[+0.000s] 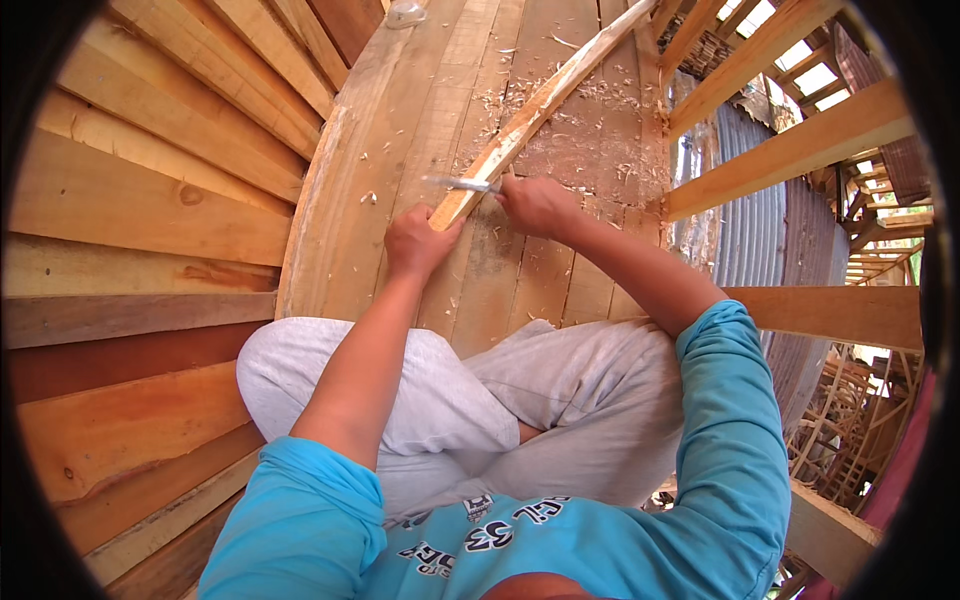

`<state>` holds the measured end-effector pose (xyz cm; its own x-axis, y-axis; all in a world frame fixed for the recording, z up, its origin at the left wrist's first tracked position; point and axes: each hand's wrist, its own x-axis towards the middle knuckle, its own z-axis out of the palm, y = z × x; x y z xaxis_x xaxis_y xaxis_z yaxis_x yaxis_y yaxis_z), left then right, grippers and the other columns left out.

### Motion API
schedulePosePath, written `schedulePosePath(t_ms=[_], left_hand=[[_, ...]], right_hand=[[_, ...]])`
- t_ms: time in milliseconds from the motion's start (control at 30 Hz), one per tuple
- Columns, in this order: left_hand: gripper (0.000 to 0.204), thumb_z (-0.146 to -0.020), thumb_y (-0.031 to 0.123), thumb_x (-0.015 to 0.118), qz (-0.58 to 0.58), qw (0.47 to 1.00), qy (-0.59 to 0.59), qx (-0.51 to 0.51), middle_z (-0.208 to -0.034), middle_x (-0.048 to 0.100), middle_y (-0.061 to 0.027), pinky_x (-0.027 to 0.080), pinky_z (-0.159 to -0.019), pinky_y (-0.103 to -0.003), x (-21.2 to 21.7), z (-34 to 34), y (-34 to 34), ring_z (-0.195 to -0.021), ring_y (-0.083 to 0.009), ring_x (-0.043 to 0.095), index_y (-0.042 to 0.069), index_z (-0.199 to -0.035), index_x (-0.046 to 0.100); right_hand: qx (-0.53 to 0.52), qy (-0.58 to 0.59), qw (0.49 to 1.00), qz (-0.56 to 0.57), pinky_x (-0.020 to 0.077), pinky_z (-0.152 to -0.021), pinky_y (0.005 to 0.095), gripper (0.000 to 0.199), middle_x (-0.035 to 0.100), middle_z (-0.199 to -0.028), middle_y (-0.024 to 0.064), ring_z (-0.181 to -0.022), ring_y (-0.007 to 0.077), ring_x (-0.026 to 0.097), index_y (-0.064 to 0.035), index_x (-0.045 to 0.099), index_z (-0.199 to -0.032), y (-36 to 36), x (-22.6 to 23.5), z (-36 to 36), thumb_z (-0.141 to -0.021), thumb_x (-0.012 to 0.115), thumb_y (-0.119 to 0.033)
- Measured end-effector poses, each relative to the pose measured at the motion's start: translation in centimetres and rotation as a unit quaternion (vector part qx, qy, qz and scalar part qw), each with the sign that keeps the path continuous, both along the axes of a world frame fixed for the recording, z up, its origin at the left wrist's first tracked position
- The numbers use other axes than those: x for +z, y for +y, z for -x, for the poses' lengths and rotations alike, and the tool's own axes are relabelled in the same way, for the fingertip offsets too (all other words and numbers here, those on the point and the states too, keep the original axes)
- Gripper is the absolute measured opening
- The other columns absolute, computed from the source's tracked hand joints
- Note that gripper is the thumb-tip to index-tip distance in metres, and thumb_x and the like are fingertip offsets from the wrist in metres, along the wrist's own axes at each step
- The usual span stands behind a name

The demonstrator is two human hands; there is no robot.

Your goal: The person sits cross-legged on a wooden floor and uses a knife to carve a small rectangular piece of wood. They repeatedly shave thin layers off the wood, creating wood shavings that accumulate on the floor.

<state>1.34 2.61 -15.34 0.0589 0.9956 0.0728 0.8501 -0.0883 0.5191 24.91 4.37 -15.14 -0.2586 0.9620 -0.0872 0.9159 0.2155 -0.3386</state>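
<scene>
A long, pale wooden pole [530, 112], partly stripped along its face, slants from near my legs toward the far right. My left hand [420, 240] is closed round its near end. Just up the pole, a knife [462, 184] lies across the wood, its blade pointing left and slightly blurred. My right hand [538, 207] grips the knife's handle on the pole's right side; the fingers hide most of the handle.
Wood shavings [625, 150] litter the plank floor [420, 140], mostly right of the pole. Leaning boards [150, 190] line the left side. Wooden rails [800, 145] and corrugated metal sheets [750, 210] stand at the right. A small clear object [405, 14] lies at the far edge.
</scene>
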Motion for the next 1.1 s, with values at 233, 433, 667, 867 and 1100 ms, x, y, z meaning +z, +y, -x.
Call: schedulePosePath(t_ms=[233,433,667,867,1100], left_hand=[[0.044,-0.069,0.047,0.085,-0.061,0.997,0.037,-0.008,-0.071,0.069,-0.0150,0.054,-0.064,-0.044,-0.6,-0.4,0.1,-0.068,-0.0337,0.069,0.006,-0.077,0.071],[0.044,-0.069,0.047,0.085,-0.060,0.997,0.042,-0.003,-0.073,0.070,-0.0151,0.054,-0.066,-0.043,-1.1,-0.4,0.1,-0.069,-0.0340,0.069,0.006,-0.076,0.072],[0.045,-0.068,0.048,0.085,-0.068,0.997,0.029,-0.003,-0.073,0.070,-0.0149,0.054,-0.067,-0.043,-1.1,-0.4,0.0,-0.070,-0.0339,0.069,0.006,-0.076,0.072],[0.045,-0.068,0.048,0.085,-0.053,0.998,0.030,0.003,-0.072,0.070,-0.0154,0.054,-0.067,-0.044,-1.1,-0.2,0.1,-0.070,-0.0338,0.069,0.006,-0.076,0.071],[0.045,-0.069,0.045,0.084,-0.044,0.999,0.020,-0.002,-0.077,0.069,-0.0184,0.054,-0.065,-0.048,-1.0,-0.2,0.4,-0.071,-0.0377,0.067,0.005,-0.074,0.066]], right_hand=[[0.027,-0.006,0.999,-0.018,0.0522,-0.063,0.0501,0.038,0.068,-0.077,0.0212,-0.070,0.0403,0.067,-0.0026,0.061,-0.100,0.9,-0.4,-0.7,-0.103,0.049,-0.038],[-0.085,-0.005,0.996,-0.025,0.0536,-0.063,0.0481,0.041,0.069,-0.078,0.0215,-0.070,0.0395,0.067,-0.0012,0.061,-0.101,3.3,1.9,-2.1,-0.104,0.045,-0.039],[-0.017,0.052,0.995,-0.082,0.0479,-0.054,0.0531,0.036,0.062,-0.063,0.0197,-0.056,0.0419,0.062,-0.0029,0.052,-0.092,1.0,-1.7,0.8,-0.103,0.047,-0.037],[0.051,-0.020,0.998,-0.019,0.0517,-0.059,0.0511,0.038,0.067,-0.070,0.0216,-0.067,0.0402,0.068,-0.0011,0.057,-0.094,0.8,0.1,2.6,-0.103,0.048,-0.037],[0.054,-0.037,0.998,-0.014,0.0525,-0.058,0.0503,0.037,0.068,-0.073,0.0212,-0.068,0.0409,0.068,-0.0019,0.057,-0.095,0.6,-0.2,0.6,-0.102,0.050,-0.037]])
